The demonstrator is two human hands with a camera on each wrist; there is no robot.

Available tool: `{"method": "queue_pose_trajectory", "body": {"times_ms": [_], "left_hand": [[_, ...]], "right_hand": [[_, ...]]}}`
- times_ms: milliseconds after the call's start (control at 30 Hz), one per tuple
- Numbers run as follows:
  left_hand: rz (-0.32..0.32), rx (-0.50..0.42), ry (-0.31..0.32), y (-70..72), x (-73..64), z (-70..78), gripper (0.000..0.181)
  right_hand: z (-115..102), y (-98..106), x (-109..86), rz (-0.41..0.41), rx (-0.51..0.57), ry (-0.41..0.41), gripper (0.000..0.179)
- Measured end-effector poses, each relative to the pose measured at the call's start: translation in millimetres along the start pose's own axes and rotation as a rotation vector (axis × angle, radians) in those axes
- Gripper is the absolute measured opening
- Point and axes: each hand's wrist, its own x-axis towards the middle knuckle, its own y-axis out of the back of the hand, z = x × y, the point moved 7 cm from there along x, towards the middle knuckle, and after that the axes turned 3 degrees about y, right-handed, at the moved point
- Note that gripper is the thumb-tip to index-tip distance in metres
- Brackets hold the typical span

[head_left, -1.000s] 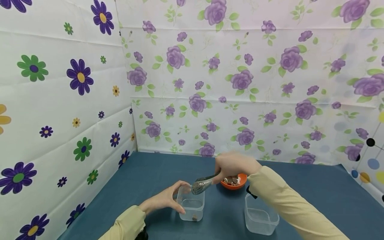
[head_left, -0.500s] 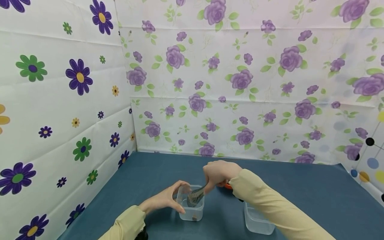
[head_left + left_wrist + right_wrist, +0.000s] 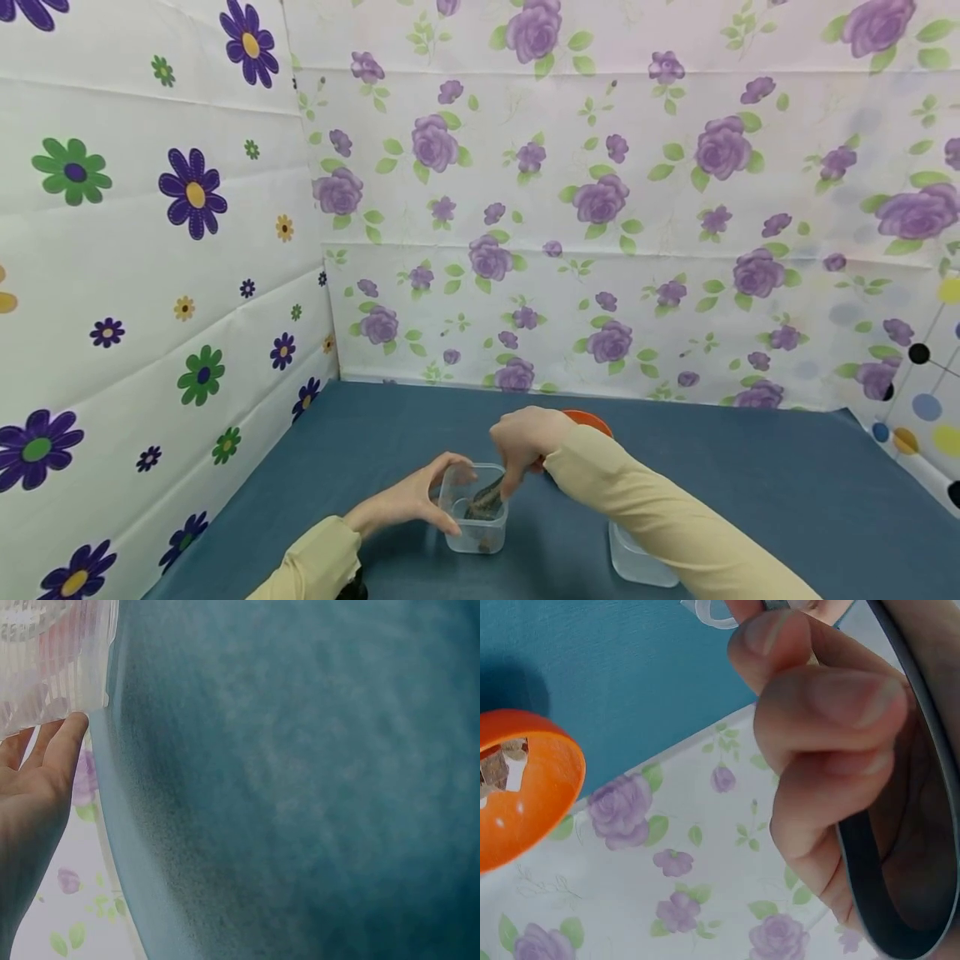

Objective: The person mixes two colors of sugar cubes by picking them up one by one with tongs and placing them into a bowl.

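My left hand holds a clear plastic container on the table, thumb on the near side and fingers round the far side. A small brown piece shows low in it. My right hand grips metal tongs, whose perforated heads are down inside the container. Whether the tongs hold anything I cannot tell. In the right wrist view the fingers are curled. An orange bowl with brown and white pieces stands behind the right hand, mostly hidden by it in the head view.
A second clear container stands at the right, partly covered by the right sleeve. The blue-covered table ends at flower-patterned sheets at the back and left.
The right hand has come left and down, lowering the tongs from above the rim into the left-hand container. The left hand keeps its hold on the container.
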Motion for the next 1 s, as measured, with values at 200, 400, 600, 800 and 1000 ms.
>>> {"method": "queue_pose_trajectory", "body": {"times_ms": [200,400,600,800,1000], "left_hand": [[0.013,0.007,0.007,1.3,-0.5,-2.4,0.071],[0.01,0.004,0.005,0.7,-0.3,-2.4,0.071],[0.016,0.002,0.022,0.6,0.7,-2.3,0.071],[0.012,-0.006,0.025,0.8,0.6,-3.4,0.071],[0.001,-0.018,0.014,-0.1,0.8,-2.0,0.071]], "right_hand": [[-8.1,-1.6,6.8,-0.039,-0.121,-0.049,0.032],[-15.4,-4.9,9.3,-0.056,-0.209,-0.082,0.032],[-20.1,-7.6,9.1,-0.073,-0.22,-0.072,0.031],[-21.3,-8.8,7.0,-0.078,-0.189,-0.043,0.028],[-15.3,-5.4,2.9,-0.037,-0.121,0.005,0.034]]}}
